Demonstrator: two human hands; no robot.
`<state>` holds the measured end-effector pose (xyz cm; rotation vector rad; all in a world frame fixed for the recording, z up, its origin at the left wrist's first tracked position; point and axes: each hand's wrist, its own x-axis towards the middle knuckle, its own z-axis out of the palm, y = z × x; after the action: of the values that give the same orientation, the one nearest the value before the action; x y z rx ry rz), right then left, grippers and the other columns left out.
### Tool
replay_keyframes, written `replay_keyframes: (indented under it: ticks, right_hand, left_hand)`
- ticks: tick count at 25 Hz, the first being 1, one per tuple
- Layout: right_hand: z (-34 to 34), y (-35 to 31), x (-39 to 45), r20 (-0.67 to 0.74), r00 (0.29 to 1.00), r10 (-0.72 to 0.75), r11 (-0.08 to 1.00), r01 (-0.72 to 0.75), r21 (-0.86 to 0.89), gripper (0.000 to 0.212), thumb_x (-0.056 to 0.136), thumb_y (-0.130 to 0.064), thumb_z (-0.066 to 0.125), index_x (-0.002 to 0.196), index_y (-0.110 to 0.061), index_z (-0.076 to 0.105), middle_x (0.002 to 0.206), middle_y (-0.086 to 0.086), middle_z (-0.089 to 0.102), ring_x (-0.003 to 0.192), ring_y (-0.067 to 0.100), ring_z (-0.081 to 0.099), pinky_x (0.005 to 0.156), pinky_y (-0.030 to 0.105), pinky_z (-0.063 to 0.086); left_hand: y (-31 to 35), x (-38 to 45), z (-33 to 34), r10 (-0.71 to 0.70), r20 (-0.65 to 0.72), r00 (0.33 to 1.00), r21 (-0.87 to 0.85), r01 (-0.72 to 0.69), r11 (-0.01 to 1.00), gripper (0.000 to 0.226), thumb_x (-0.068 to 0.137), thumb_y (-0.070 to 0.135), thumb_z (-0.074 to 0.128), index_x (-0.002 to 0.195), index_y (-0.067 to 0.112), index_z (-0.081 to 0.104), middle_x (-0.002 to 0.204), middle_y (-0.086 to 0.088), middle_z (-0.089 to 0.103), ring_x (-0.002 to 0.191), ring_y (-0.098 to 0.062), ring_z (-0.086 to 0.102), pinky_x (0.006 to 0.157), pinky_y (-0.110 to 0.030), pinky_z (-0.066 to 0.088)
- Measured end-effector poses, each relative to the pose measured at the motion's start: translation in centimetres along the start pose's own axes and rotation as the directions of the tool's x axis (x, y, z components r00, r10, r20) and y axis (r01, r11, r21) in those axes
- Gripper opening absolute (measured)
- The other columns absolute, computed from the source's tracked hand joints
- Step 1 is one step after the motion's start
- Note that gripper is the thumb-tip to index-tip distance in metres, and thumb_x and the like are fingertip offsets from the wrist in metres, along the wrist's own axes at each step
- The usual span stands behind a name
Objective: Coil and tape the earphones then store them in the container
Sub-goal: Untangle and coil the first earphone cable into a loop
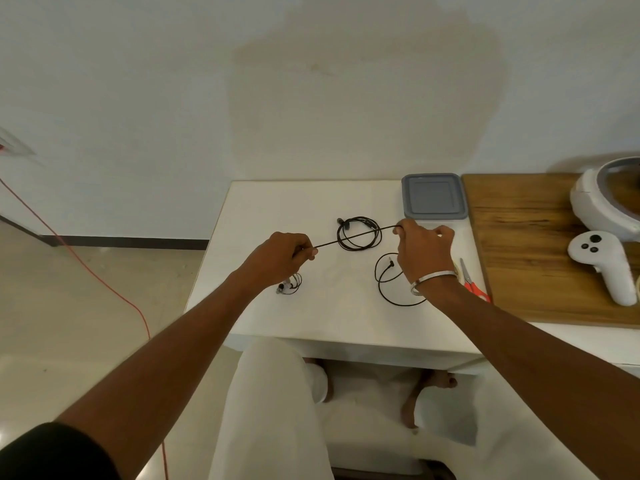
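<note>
A tape roll (458, 271) is mostly hidden behind the right wrist. An earphone cable (353, 238) is pinched taut between left hand (284, 258) and right hand (424, 251), above a coiled set (360, 233) near the lidded container (433, 196).

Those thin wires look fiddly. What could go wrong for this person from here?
The black earphone cable stretched between the left hand and right hand passes over a coiled black earphone set on the white table; they might snag. Its slack end loops loosely and may tangle. The grey square container looks lidded.
</note>
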<state>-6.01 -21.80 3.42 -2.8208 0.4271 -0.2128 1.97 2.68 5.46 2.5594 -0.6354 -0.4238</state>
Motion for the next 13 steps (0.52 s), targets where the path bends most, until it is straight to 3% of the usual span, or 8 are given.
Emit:
replay_keyframes:
  ticks: [3,6,9,13]
  right_hand:
    - [0.1,0.6,0.1,0.093,0.989,0.114,0.993,-0.112,-0.035,0.024,0.087,-0.004,0.046,0.104,-0.015,0.058,0.077,-0.002,0.059,0.078,0.021,0.061,0.1,0.042,0.024]
    - [0.5,0.2,-0.1,0.268,0.957,0.112,0.992,-0.092,-0.083,0.048,0.082,-0.011,0.05,0.129,-0.014,0.044,0.121,0.005,0.052,0.114,0.023,0.05,0.106,0.048,0.019]
    - [0.7,-1.2,-0.7,0.241,0.966,-0.092,0.996,0.087,0.03,0.078,0.078,-0.013,0.052,0.146,-0.015,0.015,0.148,0.003,0.025,0.138,0.021,0.023,0.112,0.05,0.012]
    - [1.0,-3.6,-1.1,0.091,0.921,-0.379,0.915,0.358,0.185,0.065,0.083,-0.014,0.05,0.144,-0.019,0.027,0.142,0.0,0.04,0.133,0.019,0.033,0.111,0.044,0.016]
  left_hand:
    - [-0.2,0.0,0.0,-0.004,-0.019,1.0,0.023,0.005,1.0,0.021,0.096,0.033,0.055,0.088,0.018,0.068,0.058,0.014,0.054,0.049,-0.005,0.047,0.054,-0.022,0.037]
    - [0.2,0.2,0.3,0.008,-0.021,1.0,0.022,-0.008,1.0,0.021,0.095,0.033,0.056,0.085,0.021,0.069,0.058,0.007,0.059,0.054,-0.011,0.055,0.057,-0.024,0.042]
    - [0.9,0.3,0.8,0.035,-0.009,0.999,-0.008,-0.035,0.999,0.019,0.094,0.034,0.057,0.087,0.022,0.07,0.064,0.002,0.065,0.061,-0.013,0.062,0.064,-0.027,0.049]
    - [2.0,0.6,1.3,0.094,-0.013,0.996,-0.039,-0.094,0.995,0.019,0.093,0.036,0.058,0.091,0.023,0.071,0.066,-0.002,0.068,0.062,-0.018,0.064,0.067,-0.033,0.052]
